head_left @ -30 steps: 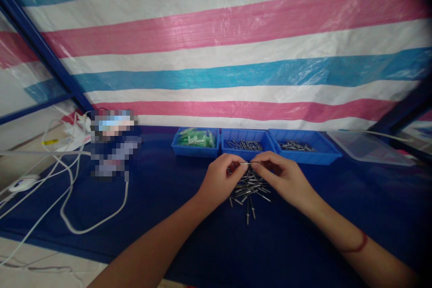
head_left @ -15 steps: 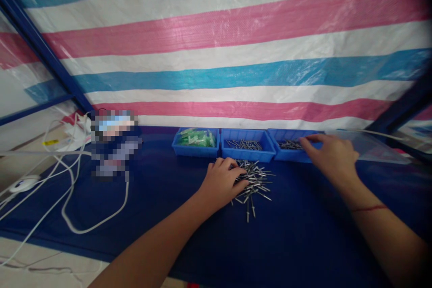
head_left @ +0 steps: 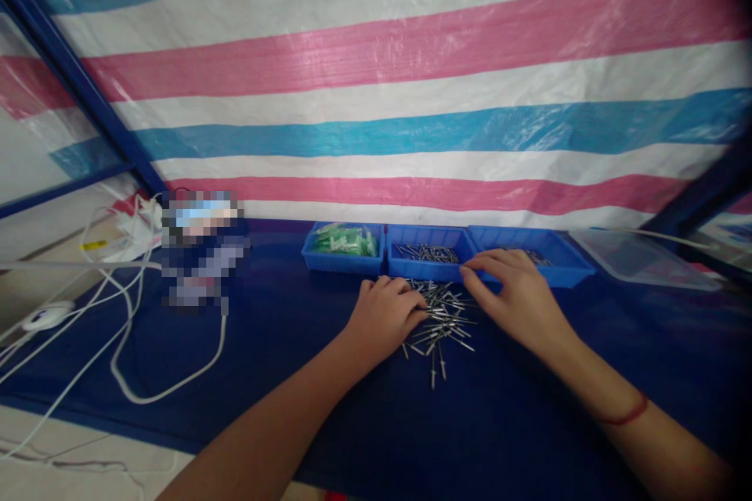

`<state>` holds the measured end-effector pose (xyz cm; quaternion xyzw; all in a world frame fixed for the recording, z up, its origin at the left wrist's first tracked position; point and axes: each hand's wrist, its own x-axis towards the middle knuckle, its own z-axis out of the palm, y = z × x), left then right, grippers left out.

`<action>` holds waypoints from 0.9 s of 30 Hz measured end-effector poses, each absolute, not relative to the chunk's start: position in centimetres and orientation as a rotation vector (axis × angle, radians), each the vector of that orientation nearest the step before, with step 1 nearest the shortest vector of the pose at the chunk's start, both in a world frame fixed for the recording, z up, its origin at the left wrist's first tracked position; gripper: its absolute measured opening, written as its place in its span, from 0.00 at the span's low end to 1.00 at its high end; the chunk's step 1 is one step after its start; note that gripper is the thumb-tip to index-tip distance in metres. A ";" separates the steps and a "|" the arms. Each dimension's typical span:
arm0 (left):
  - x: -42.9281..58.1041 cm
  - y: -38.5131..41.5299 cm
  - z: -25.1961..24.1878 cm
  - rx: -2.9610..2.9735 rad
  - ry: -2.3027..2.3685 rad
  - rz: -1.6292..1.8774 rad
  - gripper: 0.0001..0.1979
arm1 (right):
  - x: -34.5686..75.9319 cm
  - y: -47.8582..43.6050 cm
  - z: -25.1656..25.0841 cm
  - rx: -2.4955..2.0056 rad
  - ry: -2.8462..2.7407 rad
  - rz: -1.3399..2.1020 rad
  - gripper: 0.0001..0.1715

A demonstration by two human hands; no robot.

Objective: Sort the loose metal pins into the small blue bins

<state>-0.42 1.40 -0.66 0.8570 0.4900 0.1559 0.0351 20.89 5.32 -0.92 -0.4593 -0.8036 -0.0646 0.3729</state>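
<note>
A loose pile of blind rivets (head_left: 443, 321) lies on the dark blue tabletop. My left hand (head_left: 388, 317) rests on the pile's left side, fingers curled and thumb close to the index finger, pinching a rivet partly hidden by the fingertips. To the right of the pile, my right hand (head_left: 520, 293) hovers in front of the bins, thumb and index finger slightly apart with nothing visible between them. Behind the pile stands the middle blue bin (head_left: 432, 269), holding rivets. The right blue bin (head_left: 567, 275) also has rivets in it, partly covered by my right hand.
A left blue bin (head_left: 341, 262) contains green-and-white packets (head_left: 346, 239). A clear plastic sheet or lid (head_left: 640, 258) lies at the right. White cables (head_left: 126, 376) loop over the tabletop's left side, near a blurred device (head_left: 203, 215). A striped tarp (head_left: 376, 70) hangs behind.
My right hand has moved left and toward me, from over the right bin to beside the rivet pile. My left thumb and index finger have drawn closer together on the pile.
</note>
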 end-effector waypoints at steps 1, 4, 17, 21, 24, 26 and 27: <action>-0.5 1.4 -0.6 2.643 1.505 0.468 0.10 | 20.2 4.8 -0.8 -1.132 -2.105 -0.110 0.11; -0.4 1.4 -0.7 2.676 1.526 0.438 0.10 | 18.6 3.5 -0.7 -1.031 -2.252 0.059 0.10; 0.2 1.9 -0.8 2.282 1.328 0.915 0.08 | 18.0 2.9 -1.2 -1.078 -1.979 0.619 0.11; 0.4 1.8 -0.8 2.170 1.277 0.997 0.08 | 17.9 2.7 -0.8 -1.116 -1.878 0.711 0.12; 0.4 1.6 -0.4 2.077 1.278 1.084 0.08 | 17.9 2.7 -0.8 -1.099 -1.872 0.778 0.14; 0.4 1.5 -0.2 2.023 1.285 1.140 0.09 | 17.9 2.7 -0.8 -1.071 -1.856 0.848 0.16; 0.4 1.5 -0.2 1.996 1.285 1.163 0.09 | 17.8 2.7 -0.8 -1.055 -1.844 0.885 0.17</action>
